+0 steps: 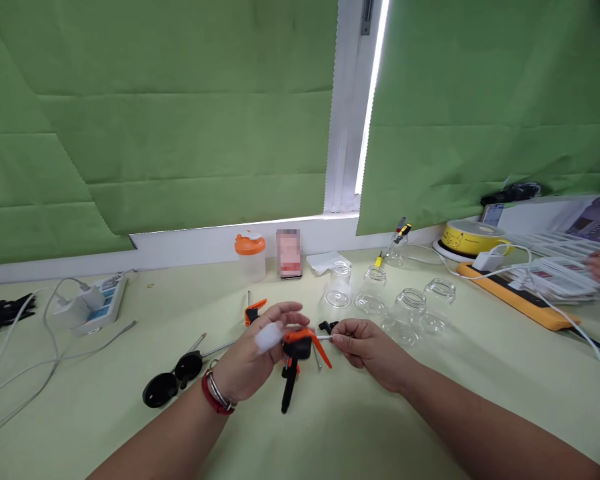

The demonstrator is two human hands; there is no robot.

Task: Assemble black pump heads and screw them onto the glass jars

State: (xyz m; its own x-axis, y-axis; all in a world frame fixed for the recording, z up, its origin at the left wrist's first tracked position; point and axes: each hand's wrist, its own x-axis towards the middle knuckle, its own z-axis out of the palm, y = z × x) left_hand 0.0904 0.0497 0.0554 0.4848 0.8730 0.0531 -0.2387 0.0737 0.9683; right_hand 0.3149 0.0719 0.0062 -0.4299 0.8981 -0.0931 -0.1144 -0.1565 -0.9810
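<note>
Orange and black, the trigger tool [299, 348] sits above the table [360, 433] in our left hand [250, 365], fingers half curled around it; our right hand [373, 348] pinches a thin rod [325, 337] between closed fingers; glass jars [411, 308] stand beyond.

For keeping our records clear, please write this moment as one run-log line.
left hand: holds orange-black tool | right hand: pinches thin rod | nearby: clear jars | behind: orange-lidded cup

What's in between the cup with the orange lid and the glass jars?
A phone and a white sheet are between them, in the head view.
</note>
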